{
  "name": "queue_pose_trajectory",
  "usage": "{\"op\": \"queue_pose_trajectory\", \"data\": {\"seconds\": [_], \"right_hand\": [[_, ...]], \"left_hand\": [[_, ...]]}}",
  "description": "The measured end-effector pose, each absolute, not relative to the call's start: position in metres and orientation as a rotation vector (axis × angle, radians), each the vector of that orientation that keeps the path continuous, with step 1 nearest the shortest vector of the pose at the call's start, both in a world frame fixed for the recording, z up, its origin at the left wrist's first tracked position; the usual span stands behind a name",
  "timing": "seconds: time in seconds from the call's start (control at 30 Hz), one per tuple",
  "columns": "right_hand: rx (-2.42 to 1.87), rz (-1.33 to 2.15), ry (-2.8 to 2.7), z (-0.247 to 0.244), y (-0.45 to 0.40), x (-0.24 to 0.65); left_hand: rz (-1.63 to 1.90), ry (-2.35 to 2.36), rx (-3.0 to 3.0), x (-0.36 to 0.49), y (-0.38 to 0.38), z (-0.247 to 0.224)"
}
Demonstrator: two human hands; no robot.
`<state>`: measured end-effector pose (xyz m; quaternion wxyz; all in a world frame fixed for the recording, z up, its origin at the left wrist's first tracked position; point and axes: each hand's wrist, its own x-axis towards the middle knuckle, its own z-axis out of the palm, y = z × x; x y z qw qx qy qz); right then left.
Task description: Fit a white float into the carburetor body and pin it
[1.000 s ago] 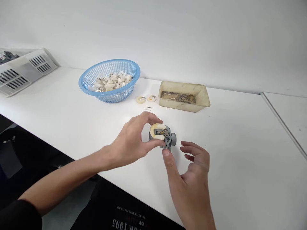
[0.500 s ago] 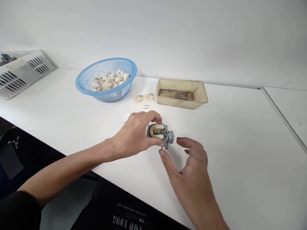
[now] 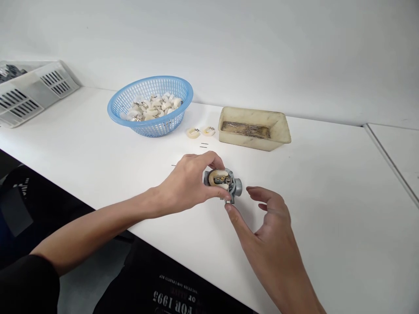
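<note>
My left hand (image 3: 191, 181) grips a grey metal carburetor-like body (image 3: 238, 186) from its left side, thumb in front and fingers behind. A cream U-shaped float (image 3: 214, 176) lies in the body's open top, with small brass parts between its arms. My right hand (image 3: 268, 218) is just right of the body, thumb and fingers apart, holding nothing; its thumb tip is close to the body's lower edge. Behind the body, two loose floats (image 3: 193, 133) and two thin metal pins (image 3: 203, 146) lie on the white table (image 3: 327, 196).
A blue basket (image 3: 153, 128) full of cream floats stands at the back. Right of it is a yellowish tray (image 3: 245, 140) holding thin metal pins. A white slotted crate (image 3: 49, 102) with grey parts sits at the far left. Another pin lies beside my left hand.
The whole view has shifted slightly, so the objects and both hands appear a little further right. My left hand keeps its grip on the body, and my right hand stays open beside it.
</note>
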<state>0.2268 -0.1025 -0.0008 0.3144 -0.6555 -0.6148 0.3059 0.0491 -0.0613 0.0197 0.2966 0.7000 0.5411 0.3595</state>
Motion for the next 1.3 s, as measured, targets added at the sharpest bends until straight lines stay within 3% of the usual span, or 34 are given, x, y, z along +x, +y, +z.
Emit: {"op": "queue_pose_trajectory", "data": {"seconds": [0.8, 1.1, 1.3], "right_hand": [[-1.697, 0.723, -1.611, -0.010, -0.095, 0.220], [-1.737, 0.729, -1.523, -0.004, -0.105, 0.241], [-1.794, 0.790, -1.424, 0.002, -0.119, 0.234]], "left_hand": [[1.084, 1.376, 1.903, 0.041, -0.064, 0.007], [0.479, 1.999, 1.969, -0.030, -0.071, 0.007], [0.476, 2.129, 1.991, -0.025, -0.058, -0.013]]}}
